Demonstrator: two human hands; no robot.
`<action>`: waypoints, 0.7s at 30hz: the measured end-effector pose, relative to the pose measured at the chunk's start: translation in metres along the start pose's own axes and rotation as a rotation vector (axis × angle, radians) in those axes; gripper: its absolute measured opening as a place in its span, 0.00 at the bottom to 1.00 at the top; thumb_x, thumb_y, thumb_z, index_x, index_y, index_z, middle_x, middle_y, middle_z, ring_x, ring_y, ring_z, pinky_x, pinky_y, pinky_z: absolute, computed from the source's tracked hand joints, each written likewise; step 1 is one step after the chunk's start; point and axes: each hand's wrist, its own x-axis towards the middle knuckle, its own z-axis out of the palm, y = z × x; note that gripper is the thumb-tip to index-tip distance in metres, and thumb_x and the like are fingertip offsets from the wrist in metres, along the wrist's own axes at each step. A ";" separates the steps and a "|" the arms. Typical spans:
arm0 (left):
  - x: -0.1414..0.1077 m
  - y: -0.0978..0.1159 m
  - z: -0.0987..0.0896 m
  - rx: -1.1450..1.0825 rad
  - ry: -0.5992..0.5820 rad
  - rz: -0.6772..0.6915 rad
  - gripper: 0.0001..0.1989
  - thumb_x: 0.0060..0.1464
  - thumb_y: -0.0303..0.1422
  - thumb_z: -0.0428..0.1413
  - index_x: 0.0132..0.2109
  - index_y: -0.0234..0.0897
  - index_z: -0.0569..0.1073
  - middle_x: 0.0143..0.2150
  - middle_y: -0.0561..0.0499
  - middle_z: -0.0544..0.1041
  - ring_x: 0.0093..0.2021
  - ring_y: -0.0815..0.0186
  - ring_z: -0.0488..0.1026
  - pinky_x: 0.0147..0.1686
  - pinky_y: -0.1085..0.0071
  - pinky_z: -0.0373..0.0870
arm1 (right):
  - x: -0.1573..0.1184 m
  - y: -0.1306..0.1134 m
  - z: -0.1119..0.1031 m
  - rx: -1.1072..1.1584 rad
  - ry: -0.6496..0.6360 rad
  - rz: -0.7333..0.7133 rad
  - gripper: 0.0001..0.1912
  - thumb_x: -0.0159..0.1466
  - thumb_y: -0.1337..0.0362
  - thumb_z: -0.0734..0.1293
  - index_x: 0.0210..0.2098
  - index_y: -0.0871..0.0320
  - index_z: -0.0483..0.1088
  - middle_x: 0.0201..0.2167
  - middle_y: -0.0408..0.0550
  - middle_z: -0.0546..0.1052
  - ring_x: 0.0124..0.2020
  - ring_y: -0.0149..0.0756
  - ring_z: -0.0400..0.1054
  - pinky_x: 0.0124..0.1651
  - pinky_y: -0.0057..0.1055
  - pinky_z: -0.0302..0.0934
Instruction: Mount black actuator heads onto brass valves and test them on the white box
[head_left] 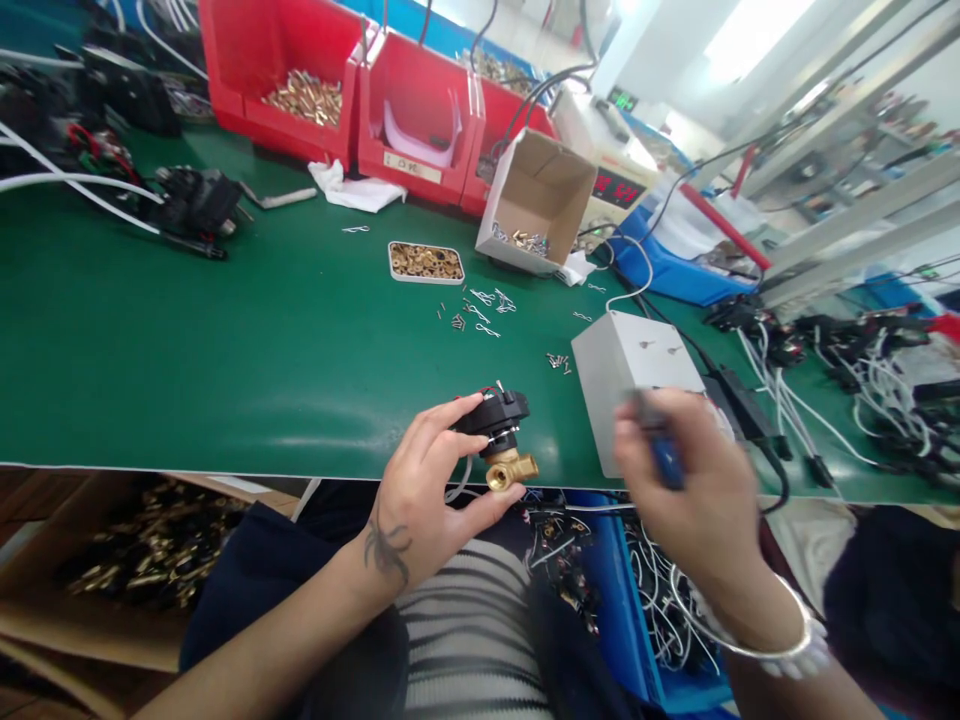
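Pinching the valve (pixel 511 466) left of the grey box (pixel 606 385), the left hand (pixel 426 478) has a closed grip; the right hand (pixel 701 490), partly covering that box, grips a blue tool (pixel 666 457).

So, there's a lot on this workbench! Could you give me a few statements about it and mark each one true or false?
1. The left hand holds a black and brass part. True.
2. The right hand is empty. False: the right hand grips a blue item, too blurred to name for sure.
3. A white-rimmed tray of brass-coloured pieces lies on the green tabletop. True.
4. The red bins are stacked on top of one another. False: the red bins stand side by side.
5. A pale grey box stands to the right of the held part, as the camera sees it. True.
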 end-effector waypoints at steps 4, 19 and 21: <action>0.000 -0.001 0.001 0.002 0.005 0.007 0.15 0.55 0.33 0.66 0.45 0.36 0.70 0.56 0.32 0.77 0.56 0.52 0.77 0.53 0.52 0.78 | 0.003 0.007 0.002 -0.080 -0.387 -0.129 0.11 0.61 0.75 0.61 0.39 0.55 0.68 0.28 0.43 0.70 0.25 0.33 0.64 0.28 0.29 0.55; -0.001 -0.001 0.000 -0.015 0.007 -0.001 0.15 0.54 0.33 0.66 0.45 0.36 0.70 0.57 0.33 0.77 0.57 0.53 0.77 0.53 0.52 0.77 | 0.002 0.004 0.000 -0.021 0.053 -0.036 0.09 0.63 0.74 0.63 0.40 0.55 0.65 0.29 0.41 0.69 0.26 0.30 0.63 0.30 0.26 0.58; -0.001 -0.001 0.000 -0.009 0.008 0.006 0.15 0.55 0.34 0.66 0.45 0.37 0.70 0.57 0.33 0.77 0.57 0.52 0.77 0.53 0.51 0.77 | 0.000 0.004 0.006 -0.045 -0.186 -0.114 0.11 0.61 0.76 0.61 0.39 0.55 0.67 0.29 0.43 0.70 0.25 0.31 0.64 0.28 0.27 0.56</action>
